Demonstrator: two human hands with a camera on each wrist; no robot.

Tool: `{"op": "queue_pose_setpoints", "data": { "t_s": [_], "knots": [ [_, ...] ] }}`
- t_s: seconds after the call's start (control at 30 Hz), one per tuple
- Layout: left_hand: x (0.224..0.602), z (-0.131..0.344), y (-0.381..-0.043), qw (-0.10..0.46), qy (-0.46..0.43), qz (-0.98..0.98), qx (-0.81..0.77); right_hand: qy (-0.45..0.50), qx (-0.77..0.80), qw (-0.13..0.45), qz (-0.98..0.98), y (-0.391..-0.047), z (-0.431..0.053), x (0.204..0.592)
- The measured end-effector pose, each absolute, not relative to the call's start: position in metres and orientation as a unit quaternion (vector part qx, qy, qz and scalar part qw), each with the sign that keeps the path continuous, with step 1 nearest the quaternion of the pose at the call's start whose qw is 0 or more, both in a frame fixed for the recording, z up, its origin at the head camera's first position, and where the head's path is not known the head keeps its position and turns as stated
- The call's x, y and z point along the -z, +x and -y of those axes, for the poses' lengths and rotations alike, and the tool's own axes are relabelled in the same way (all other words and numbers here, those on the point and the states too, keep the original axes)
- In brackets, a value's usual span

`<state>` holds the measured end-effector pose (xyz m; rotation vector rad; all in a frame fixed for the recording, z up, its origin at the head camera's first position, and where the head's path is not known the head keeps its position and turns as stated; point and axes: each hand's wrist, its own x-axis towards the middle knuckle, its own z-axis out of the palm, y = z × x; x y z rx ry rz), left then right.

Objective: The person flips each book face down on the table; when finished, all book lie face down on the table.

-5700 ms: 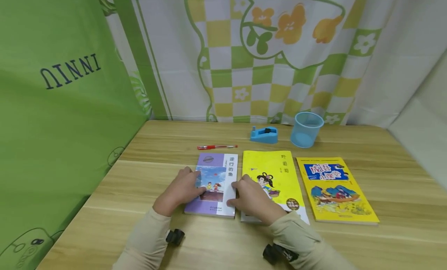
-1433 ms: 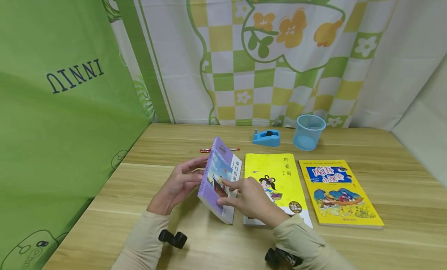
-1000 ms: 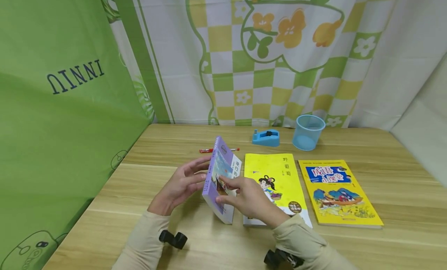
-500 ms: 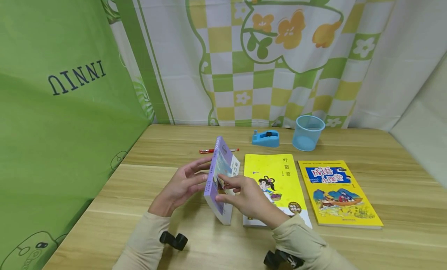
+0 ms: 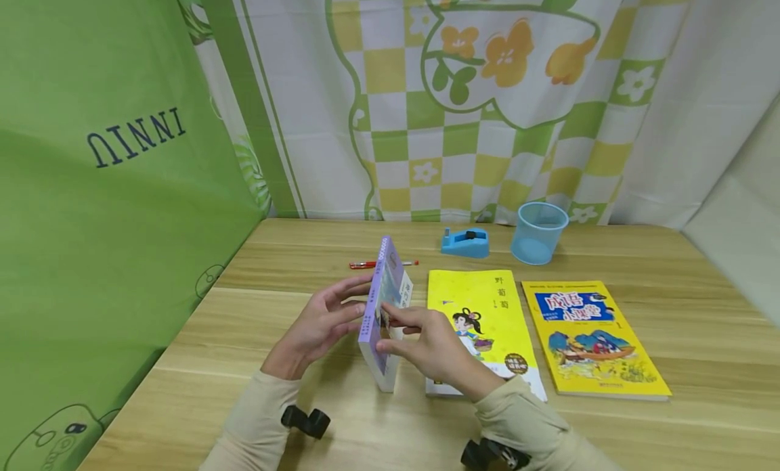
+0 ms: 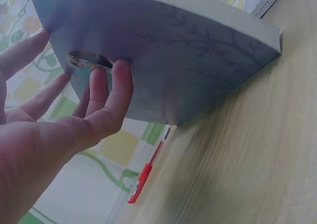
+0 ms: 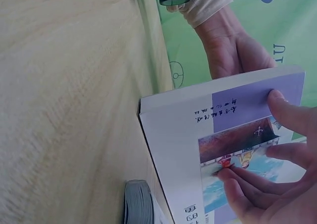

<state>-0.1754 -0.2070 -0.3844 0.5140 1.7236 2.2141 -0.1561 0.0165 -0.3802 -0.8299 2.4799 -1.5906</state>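
Observation:
A purple and white paperback book (image 5: 384,315) stands tilted up on its long edge, spine raised and front cover facing right. My left hand (image 5: 317,325) holds it from the left; the left wrist view shows bent fingers (image 6: 121,78) against its back cover. My right hand (image 5: 435,342) is on the front cover, its thumb and fingertips resting on the cover picture, as the right wrist view shows. The book is held between both hands. In the left wrist view, the book's lower edge (image 6: 223,97) lies along the wooden table (image 6: 257,149).
Right of the hands lie a yellow book (image 5: 469,295) and another yellow book (image 5: 597,349). A red pen (image 5: 363,264) lies behind the purple book. Farther back are a blue tape dispenser (image 5: 465,243) and a blue mesh cup (image 5: 539,234). Green cloth hangs at the left.
The purple book lay flat at first. It has been raised by its spine side and, over the last second, tipped further upright to the right. Both hands have stayed on it.

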Motion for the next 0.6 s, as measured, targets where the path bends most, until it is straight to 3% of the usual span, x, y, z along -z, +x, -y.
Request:
{"op": "queue_pose_setpoints", "data": {
  "t_s": [0.6],
  "knots": [
    [0.3831,0.2036,-0.1729,0.122,0.179,-0.611,-0.762,-0.296,0.555,0.057,-0.775,-0.1589,-0.0165,0.3855]
  ]
}}
